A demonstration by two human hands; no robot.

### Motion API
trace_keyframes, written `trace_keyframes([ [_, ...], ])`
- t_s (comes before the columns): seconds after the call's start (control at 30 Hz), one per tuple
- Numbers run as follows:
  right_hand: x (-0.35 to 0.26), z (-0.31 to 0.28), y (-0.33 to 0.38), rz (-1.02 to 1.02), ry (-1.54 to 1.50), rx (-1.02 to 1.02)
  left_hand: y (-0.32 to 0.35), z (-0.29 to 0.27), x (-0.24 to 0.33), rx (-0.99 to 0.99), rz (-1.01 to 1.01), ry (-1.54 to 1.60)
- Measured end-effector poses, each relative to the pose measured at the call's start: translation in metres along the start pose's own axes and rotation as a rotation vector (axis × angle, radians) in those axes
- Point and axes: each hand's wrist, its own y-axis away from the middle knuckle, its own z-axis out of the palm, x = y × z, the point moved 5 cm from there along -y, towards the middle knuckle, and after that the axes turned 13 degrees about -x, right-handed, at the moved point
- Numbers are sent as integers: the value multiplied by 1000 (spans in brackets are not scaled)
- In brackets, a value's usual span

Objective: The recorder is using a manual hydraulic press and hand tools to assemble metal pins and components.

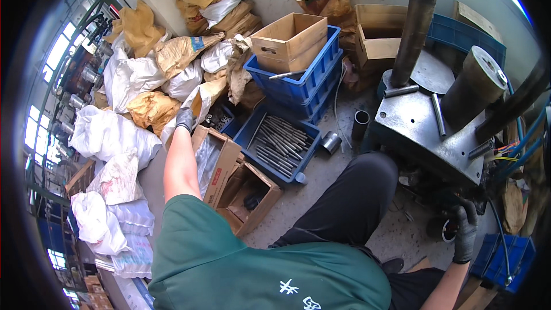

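My left hand, in a grey glove, reaches out to the upper left and is closed on the edge of a brown paper sack. Its fingertips are partly hidden. On the right, my right hand, also gloved, is raised below the corner of a metal machine table. The fingers point upward and look apart, with nothing visible in them. Beside that hand lies a dark round tube. Just beyond my left forearm stands an open cardboard box with clear plastic inside.
A blue crate holds several metal rods. Behind it, stacked blue crates carry a wooden box. White and brown sacks pile up at left. Steel columns and a thick cylinder rise from the machine table. Another blue crate sits lower right.
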Motion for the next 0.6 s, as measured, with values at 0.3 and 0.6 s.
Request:
trace_keyframes([
  [0.3,47,-29,1,112,100,-77,1,-16,52,173,520,-98],
  [0.6,73,-39,8,209,159,-91,198,283,104,-1129,496,-961],
])
